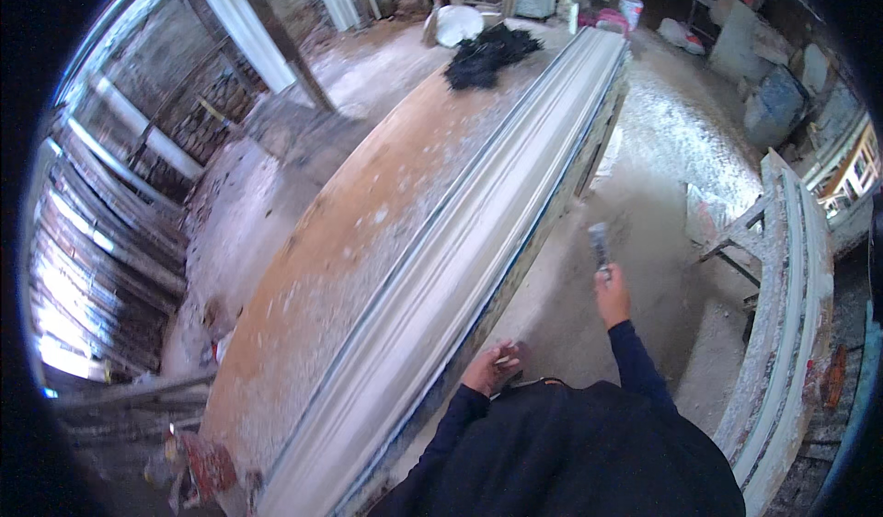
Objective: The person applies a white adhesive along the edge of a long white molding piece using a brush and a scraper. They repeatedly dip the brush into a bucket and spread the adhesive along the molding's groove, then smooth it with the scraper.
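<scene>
A long white plaster moulding (478, 241) lies along the near edge of a long wooden bench (359, 232). My right hand (611, 294) is held out to the right of the bench, gripping a flat metal scraper (599, 242) that points away from me. My left hand (492, 367) hangs low beside the bench's edge, fingers curled around a small pale object that I cannot make out. Neither hand touches the moulding.
A heap of black fibre (487, 54) sits at the bench's far end. Another white moulding on a rack (791, 333) stands to my right. Plaster dust covers the floor (662, 149). Stacked mouldings (101, 232) line the left wall; sacks and clutter stand at the back.
</scene>
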### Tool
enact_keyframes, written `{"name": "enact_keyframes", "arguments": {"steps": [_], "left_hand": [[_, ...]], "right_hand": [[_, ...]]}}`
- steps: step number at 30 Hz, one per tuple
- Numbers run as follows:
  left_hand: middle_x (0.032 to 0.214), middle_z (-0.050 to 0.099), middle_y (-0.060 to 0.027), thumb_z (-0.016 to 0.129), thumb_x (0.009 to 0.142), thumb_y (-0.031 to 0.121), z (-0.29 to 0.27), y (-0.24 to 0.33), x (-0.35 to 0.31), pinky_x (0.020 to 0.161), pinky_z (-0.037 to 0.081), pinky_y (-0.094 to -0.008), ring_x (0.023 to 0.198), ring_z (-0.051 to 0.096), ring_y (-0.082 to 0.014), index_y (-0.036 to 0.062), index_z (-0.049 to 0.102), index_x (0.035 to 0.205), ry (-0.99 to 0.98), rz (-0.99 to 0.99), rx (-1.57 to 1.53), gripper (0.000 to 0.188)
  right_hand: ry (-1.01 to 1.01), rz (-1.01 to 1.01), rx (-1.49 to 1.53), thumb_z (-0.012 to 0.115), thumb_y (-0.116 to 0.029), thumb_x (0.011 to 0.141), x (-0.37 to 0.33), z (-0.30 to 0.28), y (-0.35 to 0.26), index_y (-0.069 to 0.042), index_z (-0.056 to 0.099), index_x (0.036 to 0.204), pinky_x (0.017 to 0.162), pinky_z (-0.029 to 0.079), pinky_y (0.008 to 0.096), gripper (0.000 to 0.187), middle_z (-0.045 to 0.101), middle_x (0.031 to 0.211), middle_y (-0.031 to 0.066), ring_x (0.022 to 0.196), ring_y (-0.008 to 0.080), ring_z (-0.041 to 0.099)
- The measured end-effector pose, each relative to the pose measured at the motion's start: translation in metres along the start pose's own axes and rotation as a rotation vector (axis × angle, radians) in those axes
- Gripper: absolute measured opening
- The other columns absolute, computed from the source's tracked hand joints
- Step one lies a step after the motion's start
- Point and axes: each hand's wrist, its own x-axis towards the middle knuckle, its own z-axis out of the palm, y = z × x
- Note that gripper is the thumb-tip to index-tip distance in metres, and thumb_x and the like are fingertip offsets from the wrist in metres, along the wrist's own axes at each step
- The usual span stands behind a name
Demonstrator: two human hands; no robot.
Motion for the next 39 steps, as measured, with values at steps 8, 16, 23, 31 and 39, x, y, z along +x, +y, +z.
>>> {"name": "enact_keyframes", "arguments": {"steps": [8, 16, 23, 31, 39], "left_hand": [[0.098, 0.063, -0.0086, 0.052, 0.092, 0.031, 0.091, 0.066, 0.137, 0.081, 0.046, -0.0289, 0.086, 0.06, -0.0164, 0.0026, 0.06, 0.101, -0.244, -0.056, 0.351, 0.031], [0.101, 0.06, -0.0085, 0.05, 0.092, 0.031, 0.15, 0.091, 0.267, 0.087, 0.046, -0.0339, 0.092, 0.058, -0.0203, 0.0033, 0.057, 0.109, -0.296, -0.179, 0.213, 0.033], [0.117, 0.056, -0.0085, 0.041, 0.091, 0.026, 0.262, 0.123, 0.444, 0.092, 0.044, -0.0406, 0.103, 0.056, -0.0266, 0.0109, 0.048, 0.127, 0.083, -0.295, -0.3, 0.04], [0.123, 0.053, -0.0127, 0.04, 0.089, 0.024, 0.382, 0.193, 0.567, 0.095, 0.041, -0.0462, 0.11, 0.052, -0.0343, 0.0067, 0.048, 0.126, -0.05, -0.203, -0.726, 0.042], [0.123, 0.055, -0.0104, 0.037, 0.089, 0.023, 0.422, 0.215, 0.724, 0.092, 0.042, -0.0462, 0.109, 0.054, -0.0305, 0.0096, 0.052, 0.122, 0.165, -0.225, -0.567, 0.039]], "right_hand": [[-0.855, -0.132, -0.013, 0.056, -0.037, 0.088, 0.086, -0.011, -0.077, -0.01, 0.053, 0.118, 0.077, 0.047, 0.0397, 0.04, 0.064, 0.094, 0.0179, 0.089, 0.0352, 0.061], [-0.113, 0.083, 0.02, 0.052, -0.039, 0.089, 0.251, -0.09, -0.011, -0.008, 0.052, 0.11, 0.074, 0.048, 0.0408, 0.037, 0.063, 0.093, 0.0182, 0.087, 0.0346, 0.061], [-0.398, -0.214, -0.047, 0.055, -0.033, 0.09, 0.414, -0.095, 0.045, -0.007, 0.053, 0.113, 0.077, 0.049, 0.0388, 0.035, 0.062, 0.09, 0.0096, 0.08, 0.0253, 0.062], [-0.087, -0.325, 0.112, 0.052, -0.032, 0.09, 0.562, -0.191, 0.069, -0.01, 0.05, 0.117, 0.074, 0.048, 0.0423, 0.035, 0.062, 0.09, 0.0145, 0.08, 0.0303, 0.062], [-0.481, -0.476, -0.221, 0.052, -0.03, 0.088, 0.736, -0.207, 0.08, -0.003, 0.053, 0.113, 0.078, 0.047, 0.0425, 0.036, 0.061, 0.105, 0.017, 0.091, 0.0352, 0.06]]}}
